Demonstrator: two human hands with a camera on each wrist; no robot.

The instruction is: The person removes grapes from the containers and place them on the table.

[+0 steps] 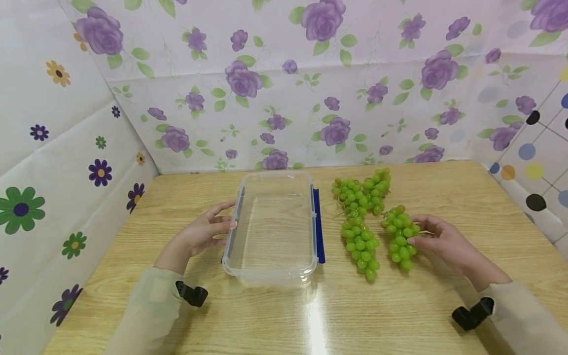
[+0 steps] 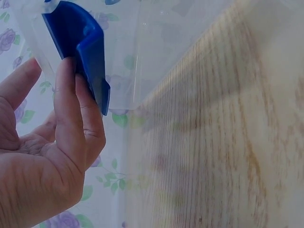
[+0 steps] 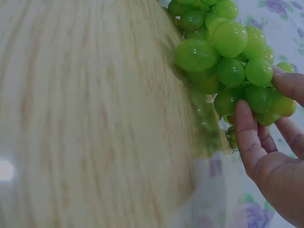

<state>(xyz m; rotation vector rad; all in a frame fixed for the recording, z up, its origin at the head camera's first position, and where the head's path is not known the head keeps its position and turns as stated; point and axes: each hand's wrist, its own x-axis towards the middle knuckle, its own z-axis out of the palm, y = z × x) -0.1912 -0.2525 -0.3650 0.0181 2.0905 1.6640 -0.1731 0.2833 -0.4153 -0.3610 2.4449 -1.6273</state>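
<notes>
A clear plastic container point(image 1: 277, 272) with blue side flaps stands upright on the table, with no lid over it. My left hand point(image 1: 201, 231) is at its left side, fingers fairly straight and fingertips at the wall. In the left wrist view, fingertips of that hand point(image 2: 57, 128) touch the blue flap point(image 2: 90, 52), which hangs outward. To the right of the container, my right hand point(image 1: 448, 244) holds a bunch of green grapes point(image 1: 401, 236) from its right side, thumb and fingers about the fruit. The right wrist view shows the grapes point(image 3: 232, 71) between its fingertips.
Three more bunches of green grapes lie close together between the container and my right hand: one nearer point(image 1: 360, 246), one behind it point(image 1: 350, 195), one at the back point(image 1: 377, 187). The wooden table point(image 1: 248, 315) meets a flowered cloth wall point(image 1: 195, 123) at its far edge.
</notes>
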